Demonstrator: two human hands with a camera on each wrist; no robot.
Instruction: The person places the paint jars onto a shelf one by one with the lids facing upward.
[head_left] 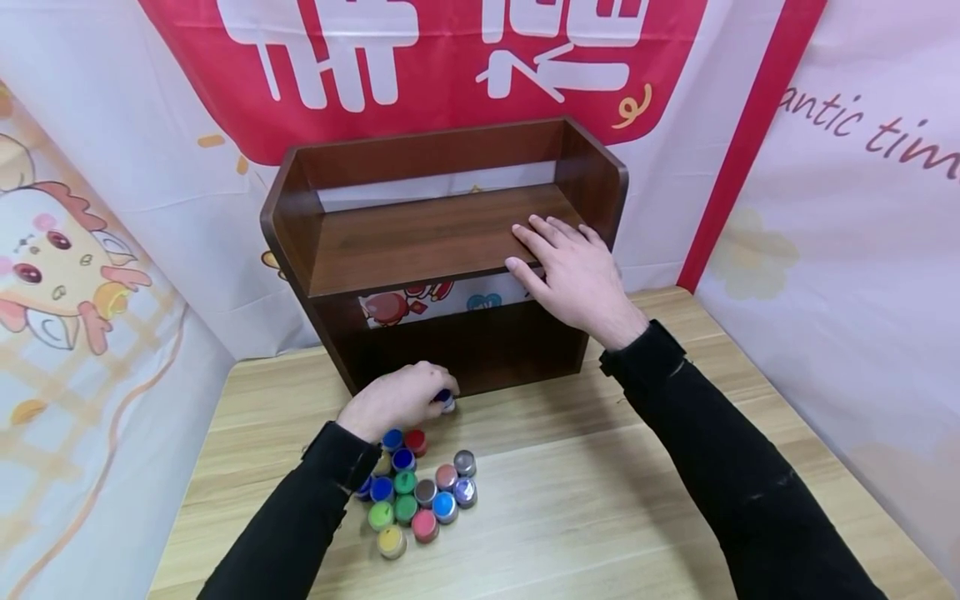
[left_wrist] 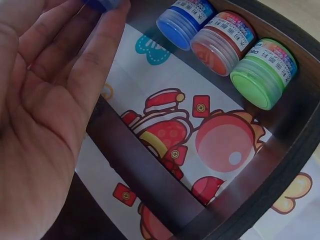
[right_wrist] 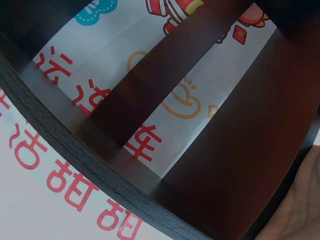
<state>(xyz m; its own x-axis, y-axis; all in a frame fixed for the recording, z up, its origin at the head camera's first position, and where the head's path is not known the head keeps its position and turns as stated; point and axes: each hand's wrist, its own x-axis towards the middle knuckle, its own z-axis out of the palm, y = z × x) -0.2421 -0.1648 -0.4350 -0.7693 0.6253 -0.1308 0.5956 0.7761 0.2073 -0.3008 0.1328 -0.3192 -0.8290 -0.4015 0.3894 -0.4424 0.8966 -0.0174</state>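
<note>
In the head view, a blue jar (head_left: 446, 401) is pinched by the left hand (head_left: 399, 400) (a level carry is advised) at the lower front of a brown shelf (head_left: 291, 225), the right hand (head_left: 573, 275) laid spread-fingered on the upper board (head_left: 420, 242), above a wood-grained tabletop (head_left: 570, 500). In the left wrist view, three jars (left_wrist: 223, 45) are lined inside; in the right, lettered cloth (right_wrist: 35, 200) is glimpsed behind.

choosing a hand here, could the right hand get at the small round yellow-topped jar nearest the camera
Probably yes: the right hand rests on the brown wooden shelf, holding nothing, and the jar stands uncovered, the black left sleeve clear of it.
</note>
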